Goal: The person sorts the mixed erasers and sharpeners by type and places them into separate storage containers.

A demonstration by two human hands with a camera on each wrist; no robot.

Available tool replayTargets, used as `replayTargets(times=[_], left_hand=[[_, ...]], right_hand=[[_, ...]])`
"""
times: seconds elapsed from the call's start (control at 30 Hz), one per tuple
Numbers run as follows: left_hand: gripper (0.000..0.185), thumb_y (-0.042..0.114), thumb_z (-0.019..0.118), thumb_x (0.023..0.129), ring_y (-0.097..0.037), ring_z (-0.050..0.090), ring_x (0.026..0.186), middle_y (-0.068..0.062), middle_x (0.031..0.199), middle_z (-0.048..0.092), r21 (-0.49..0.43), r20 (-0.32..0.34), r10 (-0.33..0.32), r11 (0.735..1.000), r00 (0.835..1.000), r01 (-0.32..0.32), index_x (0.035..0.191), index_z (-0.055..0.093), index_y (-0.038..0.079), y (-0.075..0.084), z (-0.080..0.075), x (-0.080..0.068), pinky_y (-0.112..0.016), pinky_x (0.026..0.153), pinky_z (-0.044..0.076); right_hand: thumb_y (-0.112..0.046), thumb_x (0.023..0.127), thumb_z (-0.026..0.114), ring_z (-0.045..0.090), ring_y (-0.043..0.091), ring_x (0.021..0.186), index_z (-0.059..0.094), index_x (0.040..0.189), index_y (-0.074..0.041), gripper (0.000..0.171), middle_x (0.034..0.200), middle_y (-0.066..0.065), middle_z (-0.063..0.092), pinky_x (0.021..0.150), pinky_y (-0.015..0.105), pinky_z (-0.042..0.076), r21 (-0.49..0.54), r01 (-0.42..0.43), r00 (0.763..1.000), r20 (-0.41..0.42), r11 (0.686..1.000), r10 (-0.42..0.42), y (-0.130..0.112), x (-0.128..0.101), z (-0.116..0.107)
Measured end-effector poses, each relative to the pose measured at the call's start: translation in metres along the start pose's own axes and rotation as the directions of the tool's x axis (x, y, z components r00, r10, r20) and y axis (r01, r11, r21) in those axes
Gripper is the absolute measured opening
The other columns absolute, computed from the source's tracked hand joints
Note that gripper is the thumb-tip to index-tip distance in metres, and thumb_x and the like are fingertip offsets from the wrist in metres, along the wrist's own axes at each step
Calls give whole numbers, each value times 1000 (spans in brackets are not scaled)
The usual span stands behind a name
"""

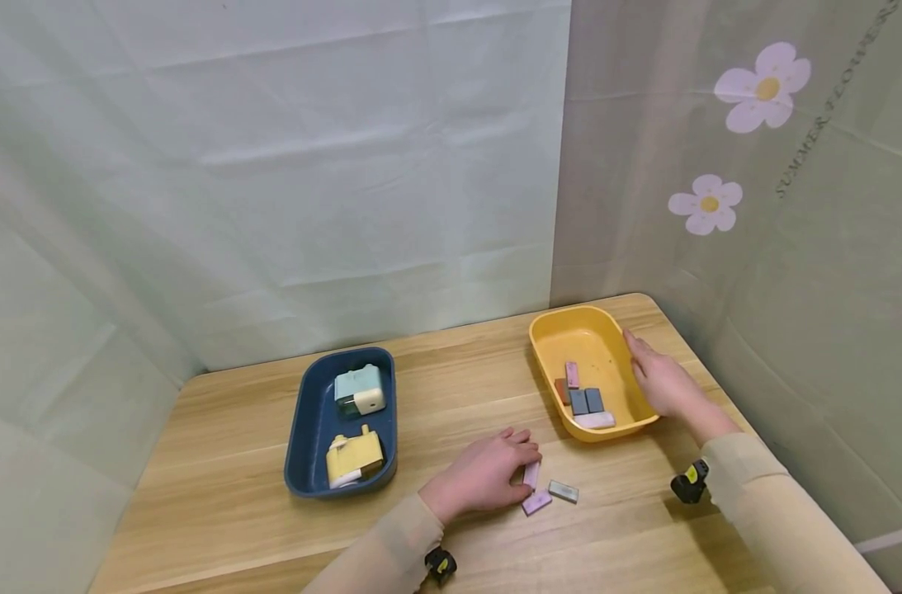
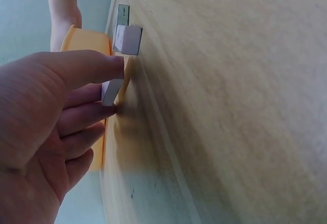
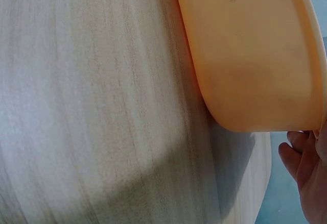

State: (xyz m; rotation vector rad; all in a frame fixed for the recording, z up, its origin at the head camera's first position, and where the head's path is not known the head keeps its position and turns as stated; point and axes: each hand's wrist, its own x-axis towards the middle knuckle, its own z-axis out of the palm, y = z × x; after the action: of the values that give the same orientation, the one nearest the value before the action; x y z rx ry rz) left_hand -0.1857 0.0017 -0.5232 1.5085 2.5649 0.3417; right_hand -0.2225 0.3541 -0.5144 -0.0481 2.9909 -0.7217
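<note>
A light wooden table [image 1: 220, 462] is carrying everything here, its grain running across from side to side. Toward the back left, a dark blue tray [image 1: 307, 429] is sitting on it; toward the back right corner, a yellow tray [image 1: 550, 330] is sitting well apart from the blue one. Between them, nearer the front edge, three small erasers are lying directly on the wood close together: a pale pink eraser [image 1: 531, 474], a lilac eraser [image 1: 536, 502] just in front of it, and a grey eraser [image 1: 563, 492] beside them.
</note>
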Motion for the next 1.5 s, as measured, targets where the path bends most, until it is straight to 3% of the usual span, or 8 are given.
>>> replayTargets(times=[0.2, 0.5, 0.83, 1.5], left_hand=[[44, 28, 82, 94, -29, 55, 144, -11, 148, 65, -33, -17, -52, 998, 998, 51, 135, 74, 13, 0, -1, -1, -42, 124, 39], [46, 31, 81, 94, -30, 55, 144, -12, 149, 64, -38, -31, -72, 997, 997, 71, 137, 73, 13, 0, -2, -3, -44, 123, 40], [46, 30, 80, 95, -27, 54, 145, -5, 145, 68, -57, -59, -97, 994, 994, 93, 137, 73, 13, -3, -5, 0, -42, 122, 40], [47, 28, 81, 96, -25, 52, 147, -6, 144, 68, -104, -114, -135, 987, 984, 123, 138, 72, 12, -5, -9, 4, -40, 125, 35]], right_hand=[[-17, 116, 37, 24, 51, 156, 10, 170, -1, 62, 170, 31, 22, 125, 65, 23, -7, 1, 1000, 3, 1000, -1, 0, 0, -1], [-17, 117, 37, 24, 51, 156, 11, 170, 0, 62, 171, 31, 22, 125, 65, 23, -9, -3, 1000, 4, 1000, 3, -1, 0, 0], [-16, 116, 38, 24, 51, 156, 12, 170, 1, 62, 170, 32, 23, 125, 65, 23, -21, -1, 1000, 5, 1000, 1, -1, 0, 0], [-16, 116, 39, 25, 51, 156, 11, 170, 0, 62, 170, 32, 23, 124, 65, 23, -14, -1, 1000, 5, 1000, 1, -2, 0, -1]])
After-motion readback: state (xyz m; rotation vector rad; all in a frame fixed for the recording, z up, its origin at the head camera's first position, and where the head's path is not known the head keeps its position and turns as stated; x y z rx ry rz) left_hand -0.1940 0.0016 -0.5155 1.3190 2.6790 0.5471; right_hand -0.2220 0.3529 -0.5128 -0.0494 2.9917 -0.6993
